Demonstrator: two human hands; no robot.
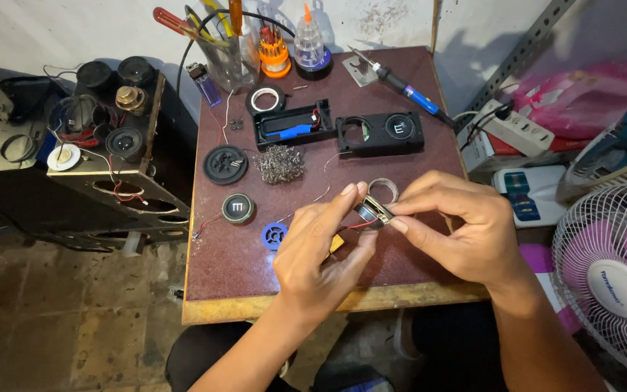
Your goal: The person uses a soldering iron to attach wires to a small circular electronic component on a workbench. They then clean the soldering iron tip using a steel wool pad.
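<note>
A: What do the fingers [351,193] hold?

B: A small round speaker driver [371,212], pinched between both hands above the near right part of the worktop [219,279]. The left hand [321,250] closes thumb and forefinger on its near rim; the right hand [459,225] closes on its far and right edge. Red wires [353,226] trail from it toward the left palm.

A: Which step does this appear to be?

B: Inspection or turning of the driver, judging by the two-handed pinch. A further move would call for a steady grip that spares the thin wires.

A: What lies around the hands?

B: Just beyond the fingertips, a metal ring [384,190]. Left of the left hand, a blue grille disc [273,235] and a second small driver [239,208]. Farther off, a wad of metal wool [280,163], an opened black speaker case [339,129], and a soldering iron [400,85] at the far right.
</note>
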